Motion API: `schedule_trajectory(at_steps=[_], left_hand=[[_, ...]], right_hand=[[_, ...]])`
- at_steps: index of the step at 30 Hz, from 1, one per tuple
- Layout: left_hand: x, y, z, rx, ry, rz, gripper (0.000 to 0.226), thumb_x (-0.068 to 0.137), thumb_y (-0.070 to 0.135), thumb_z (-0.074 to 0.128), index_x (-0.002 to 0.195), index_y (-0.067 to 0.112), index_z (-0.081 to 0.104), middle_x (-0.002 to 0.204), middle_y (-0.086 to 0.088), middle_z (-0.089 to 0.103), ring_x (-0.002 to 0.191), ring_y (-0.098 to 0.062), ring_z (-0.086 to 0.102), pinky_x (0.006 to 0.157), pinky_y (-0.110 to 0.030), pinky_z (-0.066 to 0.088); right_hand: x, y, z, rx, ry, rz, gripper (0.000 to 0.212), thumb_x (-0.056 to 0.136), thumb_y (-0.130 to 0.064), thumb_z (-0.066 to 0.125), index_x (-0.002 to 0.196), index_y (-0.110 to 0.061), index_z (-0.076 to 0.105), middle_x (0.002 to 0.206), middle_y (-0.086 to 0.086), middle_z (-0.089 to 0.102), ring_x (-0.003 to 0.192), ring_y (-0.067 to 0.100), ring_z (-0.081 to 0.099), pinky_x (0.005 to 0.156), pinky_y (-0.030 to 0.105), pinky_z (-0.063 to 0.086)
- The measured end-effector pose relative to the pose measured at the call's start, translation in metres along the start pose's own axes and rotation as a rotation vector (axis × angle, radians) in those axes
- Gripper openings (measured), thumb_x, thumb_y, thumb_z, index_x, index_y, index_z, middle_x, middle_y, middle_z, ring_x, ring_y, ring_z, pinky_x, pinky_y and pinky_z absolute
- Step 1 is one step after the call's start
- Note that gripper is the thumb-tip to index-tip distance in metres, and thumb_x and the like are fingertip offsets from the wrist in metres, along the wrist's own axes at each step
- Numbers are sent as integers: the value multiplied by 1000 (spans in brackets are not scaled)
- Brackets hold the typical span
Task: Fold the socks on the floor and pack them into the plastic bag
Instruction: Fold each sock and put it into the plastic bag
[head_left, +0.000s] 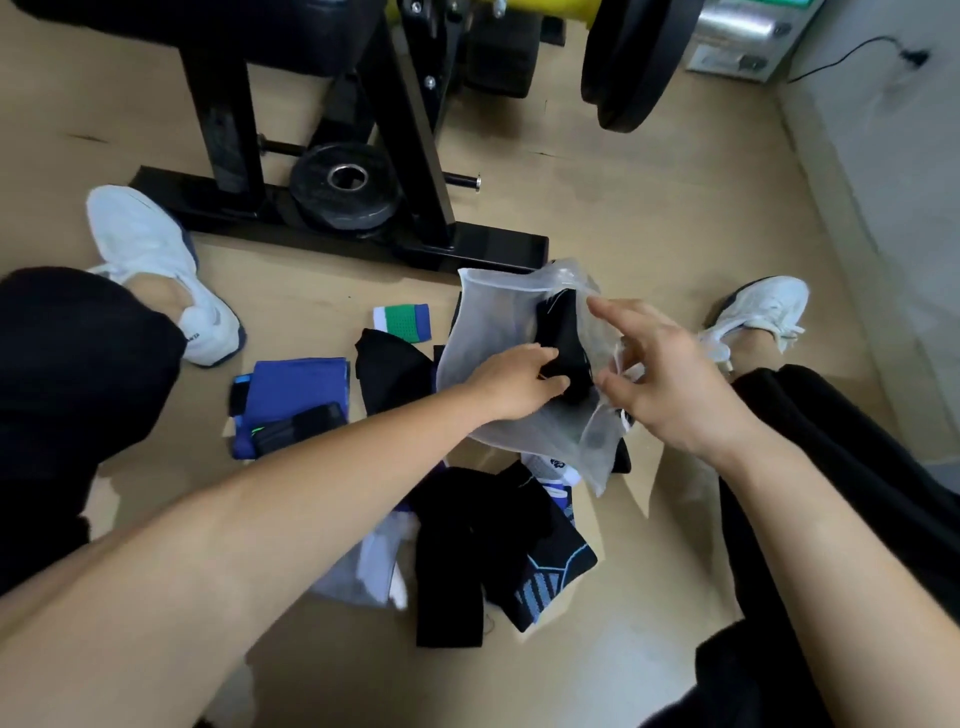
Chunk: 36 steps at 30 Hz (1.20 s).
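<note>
A translucent plastic bag is held up over the floor between my legs. My left hand reaches into its mouth, shut on a folded black sock that shows through the plastic. My right hand pinches the bag's right edge with thumb and finger, the other fingers spread. Below the bag lies a heap of loose socks: black ones, a black and blue patterned one, white ones. A blue folded stack, a black sock and a white-green-blue sock lie to the left.
A black weight machine base with a weight plate stands just beyond the bag. My white shoes and black-trousered legs flank the socks. A wall runs along the right.
</note>
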<state>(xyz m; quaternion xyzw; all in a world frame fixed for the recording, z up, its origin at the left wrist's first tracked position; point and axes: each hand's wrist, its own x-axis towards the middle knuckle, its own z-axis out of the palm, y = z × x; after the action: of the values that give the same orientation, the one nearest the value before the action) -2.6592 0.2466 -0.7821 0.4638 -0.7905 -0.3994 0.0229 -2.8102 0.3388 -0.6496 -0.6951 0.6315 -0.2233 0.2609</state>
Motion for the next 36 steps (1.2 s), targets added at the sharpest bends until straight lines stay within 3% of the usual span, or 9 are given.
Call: schedule_trajectory(at_steps=[4, 8, 11, 18, 21, 25, 28, 31, 36], left_hand=[[-70, -8, -27, 32, 129, 188, 39, 97, 41, 59, 131, 22, 64, 128, 3, 63, 117, -15, 58, 96, -34, 48], [-134, -50, -60, 281, 281, 333, 21, 92, 42, 51, 96, 31, 69, 93, 13, 65, 79, -9, 60, 64, -30, 49], [-157, -96, -74, 384, 311, 169, 13, 90, 38, 55, 82, 29, 62, 79, 11, 58, 72, -12, 56, 59, -31, 44], [-154, -175, -63, 411, -80, -268, 73, 83, 64, 64, 147, 38, 41, 151, 4, 37, 137, -26, 36, 90, -42, 46], [-157, -190, -49, 438, -181, -371, 101, 75, 66, 72, 157, 43, 16, 166, -3, 4, 147, -39, 18, 106, -55, 40], [-157, -205, -38, 429, -258, -460, 118, 69, 66, 77, 158, 42, 3, 165, -8, 6, 146, -42, 20, 108, -57, 40], [-154, -210, -34, 454, -249, -435, 119, 65, 68, 79, 157, 43, 8, 160, -8, 15, 142, -40, 25, 104, -56, 44], [-153, -217, -35, 451, -313, -318, 112, 63, 63, 83, 154, 50, 19, 162, 3, 3, 138, -38, 25, 103, -56, 44], [-153, -217, -36, 478, -341, -243, 66, 67, 42, 89, 120, 32, 51, 162, 8, 8, 127, -33, 35, 91, -51, 50]], right_hand=[[3, -3, 17, -78, -61, -15, 68, 83, -3, 70, 145, -19, 49, 123, -8, 53, 77, -4, 55, 74, 5, 39], [5, -8, 37, -130, -131, -9, 65, 85, -9, 70, 145, -21, 50, 116, -3, 55, 79, 9, 58, 82, 30, 50], [7, -14, 60, -196, -220, 45, 73, 82, -25, 76, 148, -22, 45, 124, 0, 53, 108, 23, 59, 95, 31, 46], [-4, -9, 149, -562, -391, 52, 135, 59, -67, 80, 157, -26, -3, 160, -1, 10, 132, 38, 34, 102, 54, 46], [-2, 8, 168, -696, -387, -2, 133, 62, -62, 81, 156, -26, -6, 162, 0, 6, 129, 38, 36, 96, 53, 48], [17, 42, 164, -704, -488, 51, 103, 72, -45, 77, 151, -33, 11, 155, -1, 18, 129, 38, 34, 96, 59, 46], [38, 61, 157, -669, -522, 265, 61, 84, -43, 63, 137, -23, 43, 141, 6, 39, 127, 35, 34, 103, 54, 41], [50, 87, 152, -599, -498, 432, 82, 73, -60, 60, 145, -24, 43, 140, 9, 43, 128, 33, 38, 107, 49, 41], [57, 96, 129, -530, -421, 364, 67, 84, -59, 65, 140, -26, 49, 134, 6, 52, 123, 30, 46, 104, 45, 44]])
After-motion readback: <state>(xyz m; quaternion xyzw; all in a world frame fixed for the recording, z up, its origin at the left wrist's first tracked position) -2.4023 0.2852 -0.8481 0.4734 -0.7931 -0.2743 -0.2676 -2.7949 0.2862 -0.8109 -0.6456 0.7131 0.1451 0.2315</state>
